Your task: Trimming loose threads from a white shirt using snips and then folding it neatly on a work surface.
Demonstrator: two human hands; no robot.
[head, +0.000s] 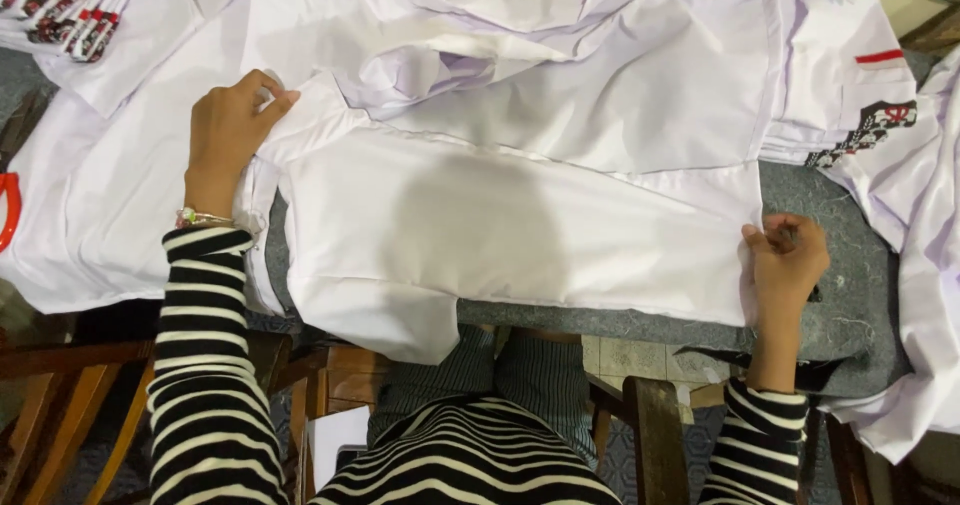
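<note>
A white shirt [520,225] lies spread flat across the grey table [850,295], its lower part hanging over the near edge. My left hand [232,125] pinches a fold of the shirt at its left end, near the collar area. At the shirt's right edge, my right hand [788,260] grips the hem, fingers closed on the cloth. Both arms wear black-and-white striped sleeves, and a bracelet sits on the left wrist.
More white garments [640,55] are heaped behind the shirt. Another white piece [90,195] lies at the left, and a stack with red and black trim [60,10] sits far left. Shirts with patterned pockets [880,120] lie at the right. Wooden chairs [60,405] stand below.
</note>
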